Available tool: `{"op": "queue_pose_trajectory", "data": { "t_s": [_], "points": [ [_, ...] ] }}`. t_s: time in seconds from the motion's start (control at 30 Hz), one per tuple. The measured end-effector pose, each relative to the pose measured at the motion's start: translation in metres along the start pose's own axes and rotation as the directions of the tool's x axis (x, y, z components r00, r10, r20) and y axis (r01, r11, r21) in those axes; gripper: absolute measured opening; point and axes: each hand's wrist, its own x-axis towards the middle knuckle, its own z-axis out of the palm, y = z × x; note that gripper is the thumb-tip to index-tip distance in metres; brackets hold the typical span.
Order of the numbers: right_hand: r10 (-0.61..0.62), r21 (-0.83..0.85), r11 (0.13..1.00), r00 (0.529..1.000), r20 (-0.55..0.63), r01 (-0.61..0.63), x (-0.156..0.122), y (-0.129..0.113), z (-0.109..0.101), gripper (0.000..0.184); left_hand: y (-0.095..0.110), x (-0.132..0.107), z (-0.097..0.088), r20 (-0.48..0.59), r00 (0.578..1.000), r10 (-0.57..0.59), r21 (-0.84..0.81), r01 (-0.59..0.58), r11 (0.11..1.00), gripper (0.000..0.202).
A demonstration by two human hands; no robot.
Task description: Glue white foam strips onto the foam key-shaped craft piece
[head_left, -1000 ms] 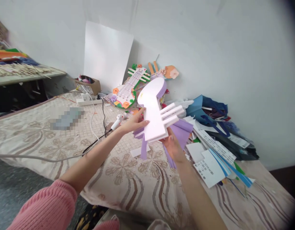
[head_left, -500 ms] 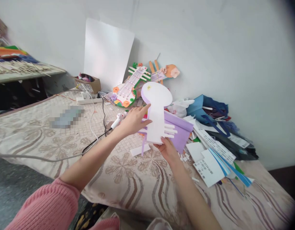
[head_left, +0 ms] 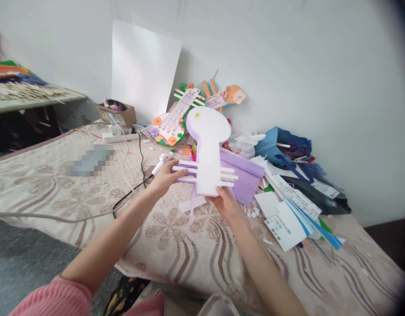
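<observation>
A white, foam-like instrument shape (head_left: 209, 145) with purple edging is held up over the table, its rounded end at the top. Thin strips stick out from both sides of its lower part, and a purple strip dangles below. My right hand (head_left: 225, 202) grips its bottom edge, thumb in front and fingers behind. My left hand (head_left: 167, 176) pinches the strips on the left side. Behind the shape lies a purple sheet (head_left: 244, 177). A white glue gun (head_left: 160, 165) rests just beyond my left hand.
Decorated toy instruments (head_left: 179, 116) lean at the wall beside a white board (head_left: 145, 66). Paper scraps (head_left: 284, 224) and a blue bag (head_left: 271, 142) are on the right. Cables run from a power strip (head_left: 120, 137) across the patterned cloth. A blurred flat object (head_left: 90, 161) lies left.
My left hand has moved from the shape's neck down and left to its side strips. The shape has shifted slightly left in view; my right hand keeps its hold at the bottom.
</observation>
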Motion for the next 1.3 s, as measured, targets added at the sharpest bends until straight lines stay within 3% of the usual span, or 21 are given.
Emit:
{"op": "queue_pose_trajectory", "data": {
  "t_s": [0.27, 0.4, 0.6, 0.73, 0.87, 1.03, 1.1, 1.17, 1.23, 1.3],
  "points": [
    [0.006, 0.053, 0.999, 1.000, -0.003, -0.006, 0.002, 0.000, -0.001, 0.047, -0.004, 0.002, -0.003, 0.012, 1.000, 0.005, -0.158, -0.003, 0.987, 0.039],
    [-0.115, 0.044, 0.992, 0.988, -0.108, 0.120, 0.004, -0.001, -0.005, 0.040, -0.004, 0.004, -0.005, 0.028, 1.000, -0.012, -0.179, 0.017, 0.984, 0.034],
    [-0.171, -0.002, 0.985, 0.980, -0.101, 0.171, -0.008, -0.004, 0.000, 0.039, -0.014, 0.010, -0.003, 0.142, 0.990, 0.007, -0.211, 0.024, 0.977, 0.033],
    [-0.172, -0.157, 0.974, 0.984, -0.050, 0.162, -0.021, -0.009, 0.010, 0.036, -0.031, 0.012, 0.000, 0.185, 0.983, 0.006, -0.154, 0.023, 0.988, 0.039],
    [-0.248, -0.347, 0.915, 0.965, -0.083, 0.205, -0.025, -0.013, 0.016, 0.032, -0.048, 0.014, 0.001, 0.178, 0.984, -0.011, -0.041, 0.019, 0.999, 0.049],
    [-0.291, -0.564, 0.804, 0.952, -0.097, 0.188, -0.026, -0.012, 0.018, 0.035, -0.046, 0.005, 0.006, 0.059, 0.994, 0.091, 0.182, -0.100, 0.978, 0.073],
    [-0.308, -0.685, 0.709, 0.948, -0.087, 0.168, -0.027, -0.010, 0.022, 0.034, -0.041, -0.003, 0.013, 0.176, 0.969, 0.173, 0.357, -0.226, 0.906, 0.076],
    [-0.371, -0.813, 0.554, 0.928, -0.049, 0.179, -0.029, -0.008, 0.026, 0.029, -0.036, -0.011, 0.021, 0.303, 0.935, 0.186, 0.427, -0.308, 0.850, 0.079],
    [-0.438, -0.898, 0.390, 0.899, 0.014, 0.204, -0.031, -0.006, 0.032, 0.024, -0.036, -0.017, 0.026, 0.356, 0.920, 0.167, 0.429, -0.320, 0.845, 0.083],
    [-0.463, -0.929, 0.289, 0.883, 0.077, 0.233, -0.032, -0.004, 0.037, 0.022, -0.038, -0.019, 0.026, 0.359, 0.920, 0.155, 0.397, -0.301, 0.867, 0.085]
  ]
}}
